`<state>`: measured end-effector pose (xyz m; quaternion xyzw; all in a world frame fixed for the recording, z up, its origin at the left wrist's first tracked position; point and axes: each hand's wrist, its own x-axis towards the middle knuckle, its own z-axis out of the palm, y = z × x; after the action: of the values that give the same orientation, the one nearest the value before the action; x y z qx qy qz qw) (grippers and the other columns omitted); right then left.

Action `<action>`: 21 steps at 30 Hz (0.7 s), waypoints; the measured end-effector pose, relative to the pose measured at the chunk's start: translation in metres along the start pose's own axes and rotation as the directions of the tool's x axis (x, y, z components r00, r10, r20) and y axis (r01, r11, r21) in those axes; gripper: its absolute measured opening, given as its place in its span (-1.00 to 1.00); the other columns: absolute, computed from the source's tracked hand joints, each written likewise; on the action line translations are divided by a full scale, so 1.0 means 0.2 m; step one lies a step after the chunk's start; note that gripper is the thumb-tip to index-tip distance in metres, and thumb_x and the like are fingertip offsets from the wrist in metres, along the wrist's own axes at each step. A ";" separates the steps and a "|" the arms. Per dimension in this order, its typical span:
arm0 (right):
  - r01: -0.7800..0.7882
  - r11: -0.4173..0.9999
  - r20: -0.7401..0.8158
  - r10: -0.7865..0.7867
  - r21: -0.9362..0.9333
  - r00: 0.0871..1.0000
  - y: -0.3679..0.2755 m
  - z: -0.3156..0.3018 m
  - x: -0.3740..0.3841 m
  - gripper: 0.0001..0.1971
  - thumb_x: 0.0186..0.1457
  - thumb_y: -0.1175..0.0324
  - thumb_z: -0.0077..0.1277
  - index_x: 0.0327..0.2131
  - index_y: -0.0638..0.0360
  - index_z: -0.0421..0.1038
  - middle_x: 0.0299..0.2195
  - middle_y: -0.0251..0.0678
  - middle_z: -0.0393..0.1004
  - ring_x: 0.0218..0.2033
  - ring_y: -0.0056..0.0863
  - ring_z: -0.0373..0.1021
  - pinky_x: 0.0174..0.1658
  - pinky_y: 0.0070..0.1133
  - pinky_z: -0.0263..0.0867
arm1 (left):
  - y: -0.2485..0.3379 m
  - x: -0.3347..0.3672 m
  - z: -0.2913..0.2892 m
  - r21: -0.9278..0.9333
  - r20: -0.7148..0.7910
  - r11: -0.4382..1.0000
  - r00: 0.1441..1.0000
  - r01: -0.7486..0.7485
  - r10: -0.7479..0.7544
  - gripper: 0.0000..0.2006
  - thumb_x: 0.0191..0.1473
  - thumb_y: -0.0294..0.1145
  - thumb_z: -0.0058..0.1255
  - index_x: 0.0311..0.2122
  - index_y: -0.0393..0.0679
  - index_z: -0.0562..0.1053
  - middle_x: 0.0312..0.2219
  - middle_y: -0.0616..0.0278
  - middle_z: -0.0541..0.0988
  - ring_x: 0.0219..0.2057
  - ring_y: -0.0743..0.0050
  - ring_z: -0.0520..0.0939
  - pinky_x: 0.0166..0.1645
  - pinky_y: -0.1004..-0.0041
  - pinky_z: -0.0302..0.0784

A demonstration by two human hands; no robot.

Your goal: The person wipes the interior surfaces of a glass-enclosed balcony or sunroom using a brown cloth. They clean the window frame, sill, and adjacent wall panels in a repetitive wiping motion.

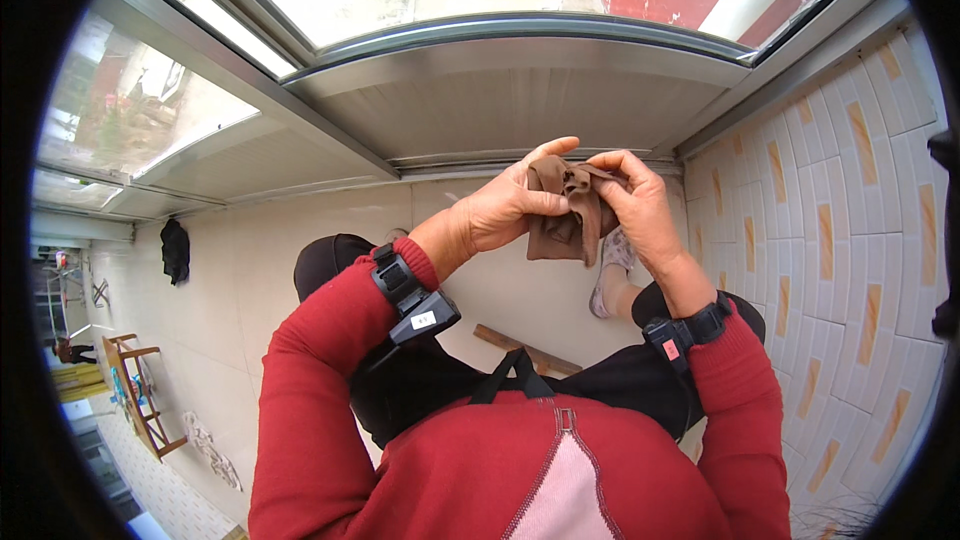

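Note:
A thin, bunched brown cloth hangs between my two hands, in front of the metal-framed glass door. My left hand grips its left side, with the thumb laid across the front and the fingers behind. At the upper right of the cloth, my right hand pinches a gathered fold between thumb and fingers. The middle of the cloth is crumpled into loose folds, and its lower edge dangles free. Whether anything is wrapped inside cannot be seen.
The metal door panel stands just beyond my hands, with a tiled wall to the right. A wooden piece lies below, between my legs. Far left are a black item, a wooden table and a crumpled cloth on the floor.

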<state>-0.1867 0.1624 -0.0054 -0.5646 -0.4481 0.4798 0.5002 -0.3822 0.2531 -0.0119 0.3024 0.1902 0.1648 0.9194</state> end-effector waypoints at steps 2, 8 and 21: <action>-0.090 0.996 -0.092 0.091 0.015 0.992 0.04 -0.01 0.03 -0.83 0.29 0.53 -0.05 -0.11 0.26 0.51 -0.20 -0.35 0.58 -0.15 -0.62 0.50 -0.02 -0.61 0.43 | 0.00 -0.01 -0.02 -0.023 0.051 0.999 0.998 0.048 -0.047 -0.08 -0.02 -0.72 0.21 0.43 -0.03 0.07 0.19 0.14 0.39 0.23 0.23 0.41 0.39 0.22 0.25; -0.304 0.878 -0.087 0.359 0.369 0.929 0.19 -0.05 0.04 -0.80 0.31 0.53 -0.09 -0.12 0.22 0.55 -0.19 -0.40 0.58 -0.20 -0.63 0.47 -0.12 -0.62 0.44 | -0.06 0.00 -0.09 -0.061 0.057 0.994 0.994 0.094 -0.091 -0.28 0.09 -0.62 0.19 0.35 -0.08 0.22 0.20 0.19 0.41 0.22 0.29 0.44 0.36 0.24 0.33; -0.313 0.949 -0.250 0.310 0.030 0.917 0.24 -0.07 0.02 -0.40 0.27 0.02 0.08 0.21 0.26 0.30 0.12 -0.28 0.39 0.14 -0.43 0.32 0.18 -0.41 0.25 | -0.18 0.07 -0.21 0.105 -0.607 0.975 0.789 0.195 -0.092 -0.54 0.37 -0.15 -0.07 0.21 -0.26 0.34 0.14 0.07 0.48 0.12 0.18 0.52 0.18 0.19 0.48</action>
<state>-0.1716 0.1601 -0.0525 -0.6877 -0.2881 0.4754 0.4670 -0.3814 0.2525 -0.0695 0.2931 0.5056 0.1651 0.7945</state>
